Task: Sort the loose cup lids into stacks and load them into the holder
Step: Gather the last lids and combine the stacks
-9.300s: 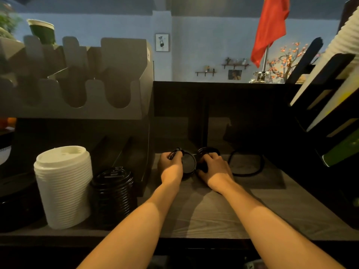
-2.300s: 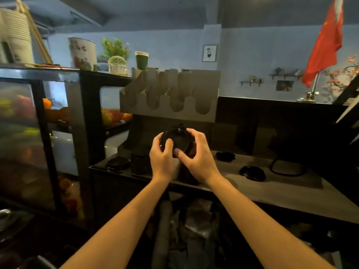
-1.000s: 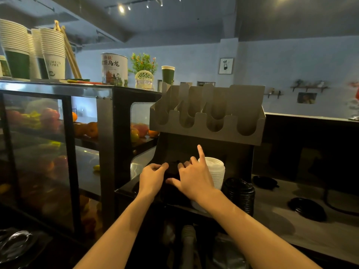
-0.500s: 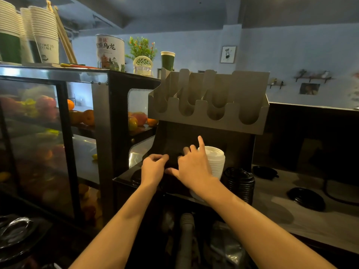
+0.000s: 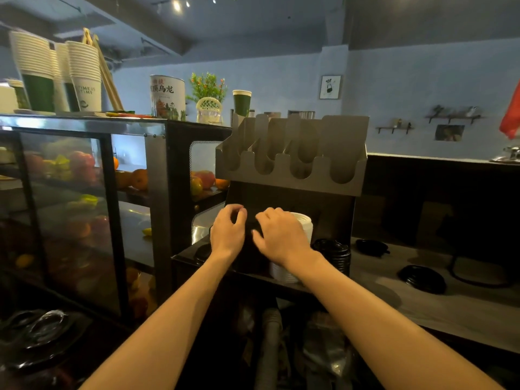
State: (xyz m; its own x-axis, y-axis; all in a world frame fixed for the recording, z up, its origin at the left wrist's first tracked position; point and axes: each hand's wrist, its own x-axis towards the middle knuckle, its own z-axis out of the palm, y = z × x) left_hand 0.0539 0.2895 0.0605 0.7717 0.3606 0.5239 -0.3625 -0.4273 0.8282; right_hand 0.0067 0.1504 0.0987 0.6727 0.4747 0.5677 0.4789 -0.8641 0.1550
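Dim café light falls on a grey wood counter, and the work sits at its left end, under the metal holder. Both hands are down in the shadow there. The left hand has its fingers curled, with thumb and forefinger drawn near each other. The right hand is bent at the knuckles, thumb spread, over a dark mass between the two. Whether either one has hold of a lid I cannot tell (black lids against a black backing give nothing away).

Just behind the right hand stands the white lid stack, and just beside that, toward the counter's middle, the black lid stack. What looks like a flat black lid lies at the left edge by the left wrist. Further along are a loose black lid toward the back edge and a second loose lid nearer the front. Both are well apart from the stacks, and a black cable loops beyond them. The holder's four slots look empty.

I judge this to be the stacking step, with black lids being settled at the left end and loading not yet begun. Next, the two stray lids need gathering onto the black stack. Each stack then wants lifting squarely, a hand on either side, and feeding into a slot without fanning. Left of the counter stands a glass fruit case topped with paper cups.
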